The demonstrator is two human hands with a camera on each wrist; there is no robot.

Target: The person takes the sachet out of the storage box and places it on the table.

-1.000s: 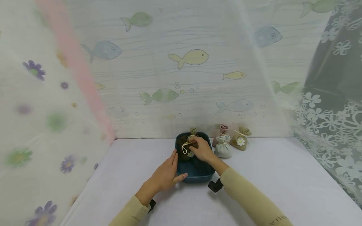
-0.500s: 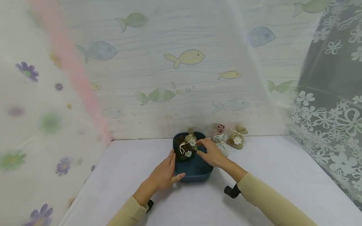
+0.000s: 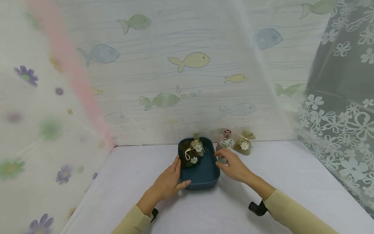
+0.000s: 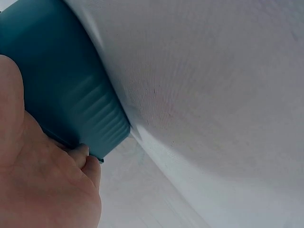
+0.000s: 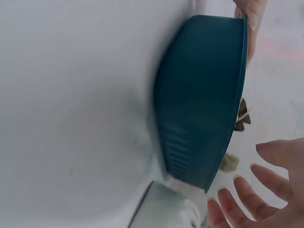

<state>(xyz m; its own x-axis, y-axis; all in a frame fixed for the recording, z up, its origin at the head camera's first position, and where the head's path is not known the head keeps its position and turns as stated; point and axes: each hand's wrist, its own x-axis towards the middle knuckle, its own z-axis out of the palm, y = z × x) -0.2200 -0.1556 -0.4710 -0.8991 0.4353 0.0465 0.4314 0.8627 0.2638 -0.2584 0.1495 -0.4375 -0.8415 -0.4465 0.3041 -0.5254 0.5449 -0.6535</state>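
Note:
A dark blue plastic basin (image 3: 204, 174) stands on the white tabletop. Inside, toward its left and back, sit a dark brown drawstring pouch (image 3: 185, 160) with a white daisy and a tan pouch (image 3: 196, 143) with another daisy. My left hand (image 3: 166, 181) rests on the basin's left side, fingers straight along the wall and thumb at the front corner. Just right of the basin's right rim is my right hand (image 3: 236, 166), fingers spread and holding nothing. It partly hides a pale green pouch (image 5: 166, 208). In the right wrist view, a gap separates its fingertips from the basin.
Behind the right hand, a pink pouch (image 3: 227, 132) stands at the table's back edge. An olive pouch (image 3: 244, 143) with a daisy is to its right. A fish-patterned curtain (image 3: 160, 78) hangs behind the table (image 3: 140, 165).
My right hand has let go of the tan pouch, which now sits in the basin, and has moved right past the rim. The left hand stays against the basin.

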